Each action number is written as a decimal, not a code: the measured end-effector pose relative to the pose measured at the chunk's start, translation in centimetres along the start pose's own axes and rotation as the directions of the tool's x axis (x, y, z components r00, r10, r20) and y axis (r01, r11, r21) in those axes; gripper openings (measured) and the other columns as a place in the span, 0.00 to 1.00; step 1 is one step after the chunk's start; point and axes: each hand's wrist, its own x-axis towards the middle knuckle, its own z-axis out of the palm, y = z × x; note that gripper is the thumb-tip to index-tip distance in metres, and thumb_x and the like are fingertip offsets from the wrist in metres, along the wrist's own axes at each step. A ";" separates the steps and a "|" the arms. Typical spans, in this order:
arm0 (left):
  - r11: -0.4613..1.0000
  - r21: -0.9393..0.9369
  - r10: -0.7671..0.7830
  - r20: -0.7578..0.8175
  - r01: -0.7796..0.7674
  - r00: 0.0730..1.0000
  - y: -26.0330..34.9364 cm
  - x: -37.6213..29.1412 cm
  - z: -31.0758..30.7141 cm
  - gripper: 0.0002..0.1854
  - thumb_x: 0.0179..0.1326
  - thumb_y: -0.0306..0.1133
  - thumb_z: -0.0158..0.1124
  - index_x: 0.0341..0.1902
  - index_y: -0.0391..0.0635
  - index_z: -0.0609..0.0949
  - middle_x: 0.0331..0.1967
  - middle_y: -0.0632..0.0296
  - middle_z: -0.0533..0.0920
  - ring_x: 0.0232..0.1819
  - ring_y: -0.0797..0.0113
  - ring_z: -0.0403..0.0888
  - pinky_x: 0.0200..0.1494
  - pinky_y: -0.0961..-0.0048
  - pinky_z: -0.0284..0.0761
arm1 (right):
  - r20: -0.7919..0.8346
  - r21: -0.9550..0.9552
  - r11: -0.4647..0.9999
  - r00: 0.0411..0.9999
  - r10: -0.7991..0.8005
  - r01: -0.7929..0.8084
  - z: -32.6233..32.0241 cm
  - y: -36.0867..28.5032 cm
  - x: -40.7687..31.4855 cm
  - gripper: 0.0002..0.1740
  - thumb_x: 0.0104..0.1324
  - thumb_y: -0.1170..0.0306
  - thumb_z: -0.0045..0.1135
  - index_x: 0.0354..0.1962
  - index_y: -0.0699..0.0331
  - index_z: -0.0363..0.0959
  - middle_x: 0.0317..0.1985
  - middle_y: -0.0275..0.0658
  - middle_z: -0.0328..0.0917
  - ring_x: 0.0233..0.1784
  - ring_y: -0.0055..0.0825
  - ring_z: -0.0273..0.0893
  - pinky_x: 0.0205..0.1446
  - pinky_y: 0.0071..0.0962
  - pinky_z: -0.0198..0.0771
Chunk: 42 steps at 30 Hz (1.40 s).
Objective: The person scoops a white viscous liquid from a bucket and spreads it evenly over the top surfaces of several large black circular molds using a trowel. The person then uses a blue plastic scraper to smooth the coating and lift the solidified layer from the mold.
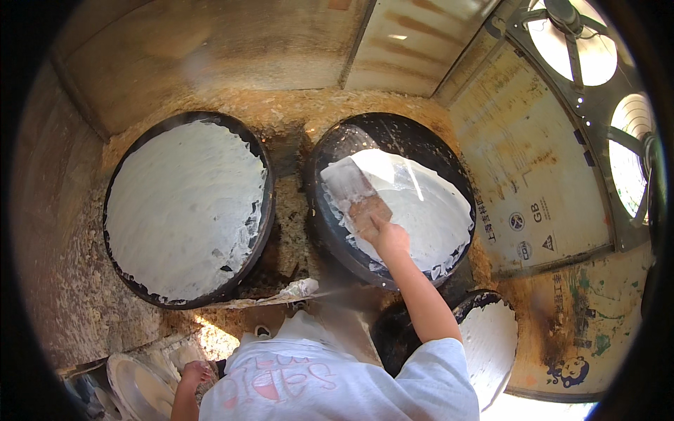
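Observation:
My right hand (391,239) grips a flat, batter-coated wooden spreader (375,209) by its near end. The blade (347,180) lies over the left part of a white batter layer (432,205) on the right round black griddle (413,134). Bare black surface shows along that griddle's far side. On the left griddle (269,210), a white sheet of batter (184,210) reaches nearly to the rim, its edges ragged. My left hand (196,371) is low beside my body, near a pale round basin (124,376). Whether its fingers hold anything is unclear.
A third round pan with a white layer (489,342) stands at lower right, near my right elbow. Stained panels (532,173) enclose the griddles. Two round fans (571,31) sit at upper right. White residue (300,288) clings to the near ledge.

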 end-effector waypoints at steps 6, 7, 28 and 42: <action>0.958 0.154 0.217 0.158 -0.241 0.963 -0.4 -1.1 0.0 0.08 0.57 0.23 0.46 0.27 0.43 0.74 0.20 0.57 0.78 0.17 0.65 0.76 0.15 0.73 0.65 | -0.190 0.037 0.942 0.923 0.333 -0.333 -1.1 10.9 4.1 0.25 0.52 0.54 0.57 0.50 0.44 0.72 0.41 0.46 0.78 0.42 0.43 0.77 0.44 0.39 0.71; 0.987 -0.106 0.134 0.144 -0.119 0.980 -0.5 -1.6 0.0 0.08 0.58 0.23 0.46 0.26 0.44 0.74 0.20 0.57 0.78 0.16 0.66 0.75 0.15 0.73 0.64 | -0.224 0.063 0.935 0.908 0.354 -0.349 -1.1 14.0 3.9 0.25 0.51 0.53 0.57 0.49 0.45 0.73 0.40 0.46 0.78 0.41 0.44 0.77 0.44 0.39 0.71; 0.992 -0.130 0.002 0.010 0.000 1.000 0.8 -1.3 1.4 0.08 0.61 0.28 0.48 0.36 0.40 0.77 0.21 0.58 0.80 0.19 0.67 0.79 0.18 0.74 0.71 | -0.082 0.083 0.995 0.995 -0.052 0.059 -0.7 0.4 4.4 0.29 0.47 0.50 0.63 0.45 0.54 0.76 0.34 0.49 0.79 0.41 0.40 0.78 0.44 0.36 0.71; 0.978 -0.193 -0.075 0.058 0.084 0.996 -0.1 -4.3 2.7 0.08 0.62 0.23 0.46 0.27 0.40 0.73 0.22 0.58 0.79 0.19 0.68 0.77 0.19 0.74 0.71 | -0.352 0.559 0.767 0.747 0.564 -0.315 -1.5 24.5 7.3 0.24 0.49 0.53 0.64 0.37 0.63 0.77 0.28 0.37 0.77 0.24 0.30 0.72 0.27 0.30 0.67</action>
